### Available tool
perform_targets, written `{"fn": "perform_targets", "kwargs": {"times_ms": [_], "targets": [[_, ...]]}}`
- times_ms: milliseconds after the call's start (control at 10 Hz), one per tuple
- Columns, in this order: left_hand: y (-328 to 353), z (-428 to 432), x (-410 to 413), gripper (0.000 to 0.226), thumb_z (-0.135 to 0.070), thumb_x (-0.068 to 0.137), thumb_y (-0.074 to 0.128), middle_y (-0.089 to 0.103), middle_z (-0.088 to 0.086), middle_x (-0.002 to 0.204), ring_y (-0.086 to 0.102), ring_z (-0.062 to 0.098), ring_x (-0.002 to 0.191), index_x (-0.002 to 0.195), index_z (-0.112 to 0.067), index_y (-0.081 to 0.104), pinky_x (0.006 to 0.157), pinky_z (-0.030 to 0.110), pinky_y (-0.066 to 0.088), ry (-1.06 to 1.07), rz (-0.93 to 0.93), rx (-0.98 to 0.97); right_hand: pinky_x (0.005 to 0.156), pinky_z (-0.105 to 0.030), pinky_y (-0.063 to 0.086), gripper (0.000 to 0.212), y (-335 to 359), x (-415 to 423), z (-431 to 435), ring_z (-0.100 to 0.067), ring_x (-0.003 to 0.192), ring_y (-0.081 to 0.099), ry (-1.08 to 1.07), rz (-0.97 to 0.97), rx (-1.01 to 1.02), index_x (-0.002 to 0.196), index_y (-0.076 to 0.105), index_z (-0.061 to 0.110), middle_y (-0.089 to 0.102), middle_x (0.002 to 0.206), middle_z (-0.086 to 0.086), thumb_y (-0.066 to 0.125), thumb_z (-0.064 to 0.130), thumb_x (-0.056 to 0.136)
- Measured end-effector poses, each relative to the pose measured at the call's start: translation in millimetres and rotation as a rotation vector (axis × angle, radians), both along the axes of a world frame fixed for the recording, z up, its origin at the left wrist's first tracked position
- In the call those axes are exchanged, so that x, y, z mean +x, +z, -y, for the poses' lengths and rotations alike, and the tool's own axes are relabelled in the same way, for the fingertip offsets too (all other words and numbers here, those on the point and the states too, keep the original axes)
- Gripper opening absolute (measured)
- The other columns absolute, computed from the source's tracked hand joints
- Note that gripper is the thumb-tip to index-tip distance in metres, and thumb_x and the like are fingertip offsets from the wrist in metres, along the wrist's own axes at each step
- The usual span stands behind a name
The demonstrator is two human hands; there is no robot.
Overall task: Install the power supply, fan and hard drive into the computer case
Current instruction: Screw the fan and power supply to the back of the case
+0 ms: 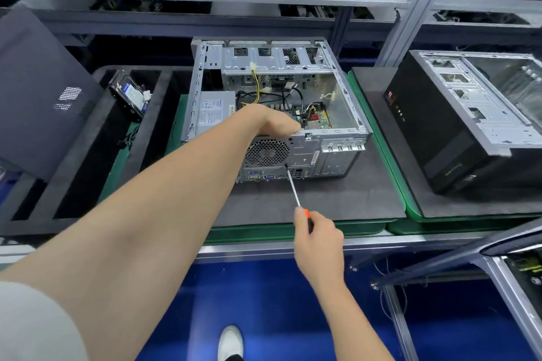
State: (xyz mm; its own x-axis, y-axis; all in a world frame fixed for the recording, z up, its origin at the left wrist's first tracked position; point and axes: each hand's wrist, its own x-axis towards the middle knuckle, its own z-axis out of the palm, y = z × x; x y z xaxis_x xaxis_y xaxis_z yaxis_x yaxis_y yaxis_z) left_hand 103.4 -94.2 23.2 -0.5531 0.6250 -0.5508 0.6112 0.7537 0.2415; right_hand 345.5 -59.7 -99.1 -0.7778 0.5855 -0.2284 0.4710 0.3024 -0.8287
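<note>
Partly inside computer case [337, 163], left hand [275, 123], grip unseen, right hand [318, 239] grasping screwdriver [294, 190], tip beside fan grille [267, 152]

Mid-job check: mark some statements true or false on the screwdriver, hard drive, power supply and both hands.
1. The right hand holds the screwdriver, its tip at the rear of the case beside the fan grille. True.
2. The hard drive is mounted in the case. False: it lies in the foam tray left of the case.
3. The power supply sits inside the case. True.
4. The left hand rests on the table. False: it reaches over the rear edge into the case.
</note>
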Motion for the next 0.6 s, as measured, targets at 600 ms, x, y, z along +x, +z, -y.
{"fn": "perform_targets", "kwargs": {"times_ms": [600], "targets": [[-2,-2,-7,0.019,-0.024,0.112,0.029,0.04,0.014,0.126,0.034,0.021,0.1,0.112,-0.007,0.037,0.09,0.033,0.026,-0.012,0.025,-0.066,0.041,-0.027,0.031,0.046,-1,-5,2,-0.02,0.048,0.042,-0.061,-0.051,-0.389,0.077,0.061,0.011,0.049,0.06,0.002,0.049,0.044,0.107]]}}
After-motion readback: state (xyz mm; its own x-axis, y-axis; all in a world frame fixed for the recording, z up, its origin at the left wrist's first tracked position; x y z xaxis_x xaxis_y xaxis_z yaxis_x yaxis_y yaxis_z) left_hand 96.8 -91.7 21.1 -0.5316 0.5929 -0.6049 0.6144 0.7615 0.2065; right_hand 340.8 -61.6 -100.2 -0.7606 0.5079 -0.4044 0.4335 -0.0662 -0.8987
